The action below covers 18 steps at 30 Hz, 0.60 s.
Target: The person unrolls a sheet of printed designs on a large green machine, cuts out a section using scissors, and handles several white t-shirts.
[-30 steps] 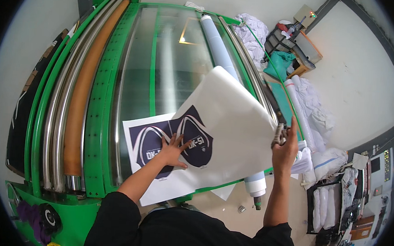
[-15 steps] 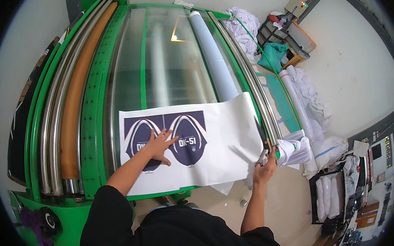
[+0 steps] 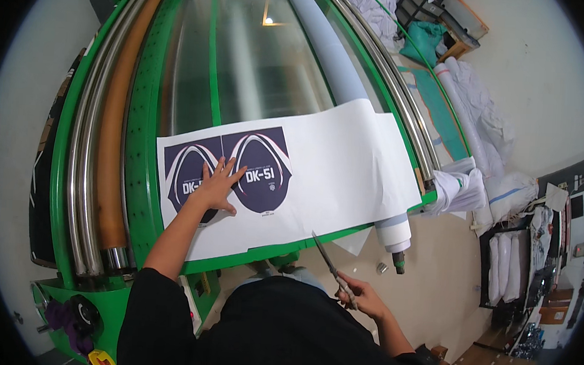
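My left hand (image 3: pixel 215 190) lies flat with fingers spread on a white paper sheet (image 3: pixel 343 159). Under and beside it are two dark navy printed panels (image 3: pixel 259 187) with rounded lower ends and white curved bands. My right hand (image 3: pixel 366 298) is closed round the handles of a pair of long metal scissors (image 3: pixel 329 261), held in front of my body. The blades point up and left, with the tip close to the sheet's near edge. The sheet's right part drapes over a pale blue roll (image 3: pixel 323 47), whose near end sticks out below the sheet.
A green machine frame (image 3: pixel 149 127) with a clear top carries the sheet. Steel rollers (image 3: pixel 92 170) and an orange-brown roller (image 3: pixel 119 145) run along the left. White cloth bundles (image 3: pixel 455 189) and a wrapped roll (image 3: pixel 467 103) lie to the right. A yellow tape measure (image 3: pixel 102 360) sits lower left.
My right hand has brought the scissors from the sheet's right end back toward my body. The roll's near end now shows. My left hand stays on the prints while the view has shifted.
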Motion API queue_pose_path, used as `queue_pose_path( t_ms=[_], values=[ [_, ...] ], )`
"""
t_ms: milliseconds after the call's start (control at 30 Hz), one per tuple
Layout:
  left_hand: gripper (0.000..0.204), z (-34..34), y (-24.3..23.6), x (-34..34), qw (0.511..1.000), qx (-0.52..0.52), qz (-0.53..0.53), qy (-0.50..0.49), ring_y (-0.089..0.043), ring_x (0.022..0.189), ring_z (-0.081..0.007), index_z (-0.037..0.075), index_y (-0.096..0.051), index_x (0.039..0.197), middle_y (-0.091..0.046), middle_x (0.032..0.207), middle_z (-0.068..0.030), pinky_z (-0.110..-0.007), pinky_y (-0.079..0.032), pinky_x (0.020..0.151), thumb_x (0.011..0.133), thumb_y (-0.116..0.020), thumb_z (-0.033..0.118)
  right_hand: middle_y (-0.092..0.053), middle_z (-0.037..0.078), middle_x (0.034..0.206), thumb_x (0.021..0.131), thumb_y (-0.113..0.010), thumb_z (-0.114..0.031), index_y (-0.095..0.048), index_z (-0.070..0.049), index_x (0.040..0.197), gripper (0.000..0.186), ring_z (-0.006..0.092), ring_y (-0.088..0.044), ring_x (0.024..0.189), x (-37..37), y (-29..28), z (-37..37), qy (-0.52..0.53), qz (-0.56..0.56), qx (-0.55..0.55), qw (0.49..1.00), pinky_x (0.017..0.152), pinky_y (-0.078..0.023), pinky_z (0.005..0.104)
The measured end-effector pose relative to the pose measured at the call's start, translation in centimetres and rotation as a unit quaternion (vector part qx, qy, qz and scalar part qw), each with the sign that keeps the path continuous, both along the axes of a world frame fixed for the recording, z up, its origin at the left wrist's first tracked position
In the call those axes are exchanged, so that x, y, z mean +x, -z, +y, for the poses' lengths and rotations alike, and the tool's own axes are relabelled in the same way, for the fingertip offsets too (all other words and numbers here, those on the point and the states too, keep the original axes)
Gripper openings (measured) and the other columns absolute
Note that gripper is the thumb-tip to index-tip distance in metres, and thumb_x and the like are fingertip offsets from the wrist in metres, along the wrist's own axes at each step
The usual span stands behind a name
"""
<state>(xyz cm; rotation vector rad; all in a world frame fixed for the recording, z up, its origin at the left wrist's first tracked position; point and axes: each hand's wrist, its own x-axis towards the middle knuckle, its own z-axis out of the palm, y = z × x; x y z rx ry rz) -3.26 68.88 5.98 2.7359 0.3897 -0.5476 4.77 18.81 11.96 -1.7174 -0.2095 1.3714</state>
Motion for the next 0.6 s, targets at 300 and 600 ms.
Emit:
queue_pose_path(
  t_ms=[300,600],
  values=[
    [0.065,-14.8,4.9,1.1,0.940,-0.151,-0.303,0.045,-0.050,0.125,-0.0302,0.010,-0.062,0.125,-0.058,0.127,-0.0127,-0.051,-0.034,0.104,0.069,-0.086,0.034,-0.062,0.000,0.100,0.089,-0.079,-0.038,-0.042,-0.007,0.154,0.080,0.0108,-0.059,0.088,-1.8,6.6,-0.6,0.074,0.053,0.056,0.994,0.077,-0.049,0.0274],
    [0.039,-21.1,4.5,2.4,0.928,-0.093,-0.359,0.035,-0.055,0.109,-0.0261,0.010,-0.059,0.101,-0.061,0.107,-0.0067,-0.044,-0.035,0.091,0.071,-0.081,0.022,-0.066,0.005,0.099,0.093,-0.074,-0.030,-0.040,-0.014,0.155,0.073,0.0130,-0.062,0.079,-1.0,9.7,2.8,0.110,0.028,0.096,0.989,0.067,-0.051,0.0272]
  ],
)
